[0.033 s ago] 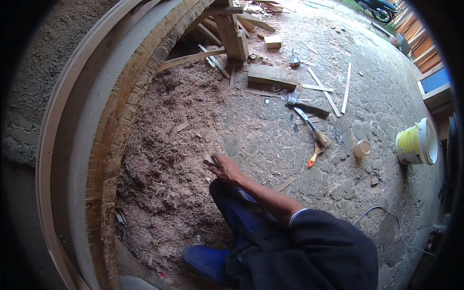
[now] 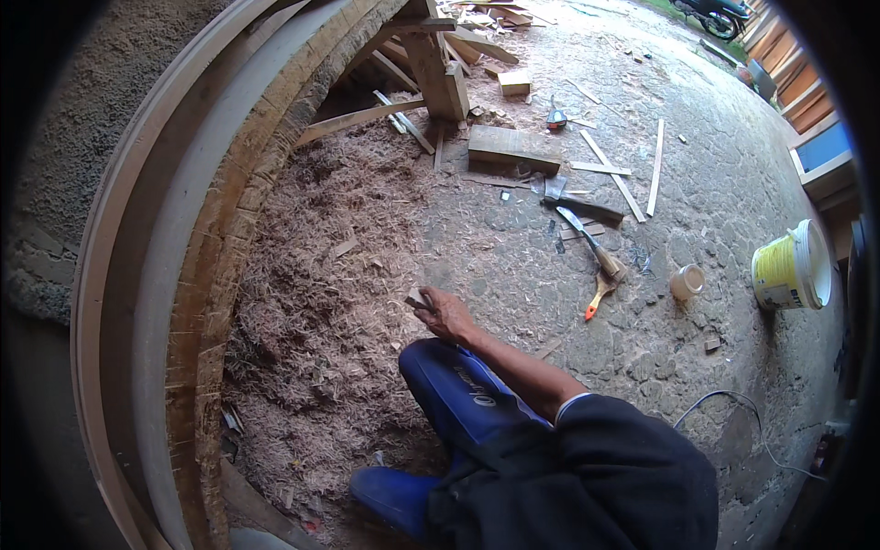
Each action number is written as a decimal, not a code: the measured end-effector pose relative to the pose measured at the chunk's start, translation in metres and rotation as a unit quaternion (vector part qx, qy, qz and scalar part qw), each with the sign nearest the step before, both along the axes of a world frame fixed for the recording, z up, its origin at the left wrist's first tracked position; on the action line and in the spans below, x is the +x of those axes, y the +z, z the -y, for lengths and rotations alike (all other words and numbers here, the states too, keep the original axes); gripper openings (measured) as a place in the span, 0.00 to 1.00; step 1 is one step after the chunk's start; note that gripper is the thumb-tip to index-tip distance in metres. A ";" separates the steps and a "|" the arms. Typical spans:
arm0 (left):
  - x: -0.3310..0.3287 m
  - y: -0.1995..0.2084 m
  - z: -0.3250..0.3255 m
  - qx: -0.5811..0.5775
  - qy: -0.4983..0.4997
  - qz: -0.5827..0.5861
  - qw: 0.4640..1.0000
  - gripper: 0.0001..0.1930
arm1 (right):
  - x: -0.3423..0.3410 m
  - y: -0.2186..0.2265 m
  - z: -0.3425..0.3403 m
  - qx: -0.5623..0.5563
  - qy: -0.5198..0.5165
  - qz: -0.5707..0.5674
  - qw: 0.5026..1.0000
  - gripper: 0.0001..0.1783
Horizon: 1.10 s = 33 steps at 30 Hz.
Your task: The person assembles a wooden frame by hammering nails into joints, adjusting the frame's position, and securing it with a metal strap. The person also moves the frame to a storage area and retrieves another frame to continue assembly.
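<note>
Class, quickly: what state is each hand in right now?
Left hand: not in view, so cannot be told.
Right hand: closed, gripping a small, pale, blocky piece, apparently wood.

A yellow-and-white bucket (image 2: 777, 275) and a small tub (image 2: 687, 282) occupy the floor (image 2: 642, 348) at right, with a looped cable (image 2: 729, 393) below. Left of the tub lies a paintbrush (image 2: 599, 294); farther up are a thick timber block (image 2: 515, 144) and crossed strips (image 2: 605, 169). Upper right: a motorcycle (image 2: 720, 20).

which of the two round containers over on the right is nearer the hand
The small, pale brownish tub: it stands left of the other container, the much larger yellow-and-white bucket, so it is closer to the right hand.
</note>
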<state>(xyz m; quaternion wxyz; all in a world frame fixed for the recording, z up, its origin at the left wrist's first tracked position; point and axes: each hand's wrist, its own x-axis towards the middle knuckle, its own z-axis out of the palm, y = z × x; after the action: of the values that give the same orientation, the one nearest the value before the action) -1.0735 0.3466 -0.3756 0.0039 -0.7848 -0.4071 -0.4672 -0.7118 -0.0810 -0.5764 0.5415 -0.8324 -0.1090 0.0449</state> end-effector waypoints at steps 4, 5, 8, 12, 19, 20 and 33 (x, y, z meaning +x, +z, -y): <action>0.019 -0.008 0.017 -0.025 -0.007 -0.006 1.000 0.20 | 0.043 -0.058 0.119 -0.181 -0.103 -0.062 0.976 0.22; 0.023 -0.011 0.021 -0.029 -0.007 -0.011 0.999 0.20 | 0.051 -0.072 0.144 -0.226 -0.118 -0.084 0.963 0.22; 0.043 -0.033 0.043 -0.057 -0.012 -0.030 0.998 0.21 | 0.084 -0.103 0.202 -0.268 -0.188 -0.036 0.944 0.21; 0.070 -0.071 0.081 -0.114 -0.022 -0.063 0.991 0.22 | 0.121 -0.132 0.262 -0.307 -0.203 -0.014 0.930 0.23; 0.103 -0.152 0.144 -0.276 -0.003 -0.164 0.947 0.24 | 0.113 -0.178 0.317 -0.378 -0.115 0.062 0.917 0.32; 0.106 -0.161 0.155 -0.300 0.003 -0.179 0.937 0.24 | 0.112 -0.181 0.318 -0.385 -0.116 0.068 0.913 0.33; 0.619 -0.210 0.377 -0.347 -0.541 -0.291 0.709 0.19 | 0.122 -0.174 0.324 -0.355 -0.115 0.027 0.927 0.34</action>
<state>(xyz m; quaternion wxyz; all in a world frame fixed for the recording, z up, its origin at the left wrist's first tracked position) -0.4545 -0.0306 -0.5853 -0.4037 -0.9139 -0.0250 0.0358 -0.5902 -0.4050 -0.7505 0.2088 -0.9779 -0.0043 -0.0043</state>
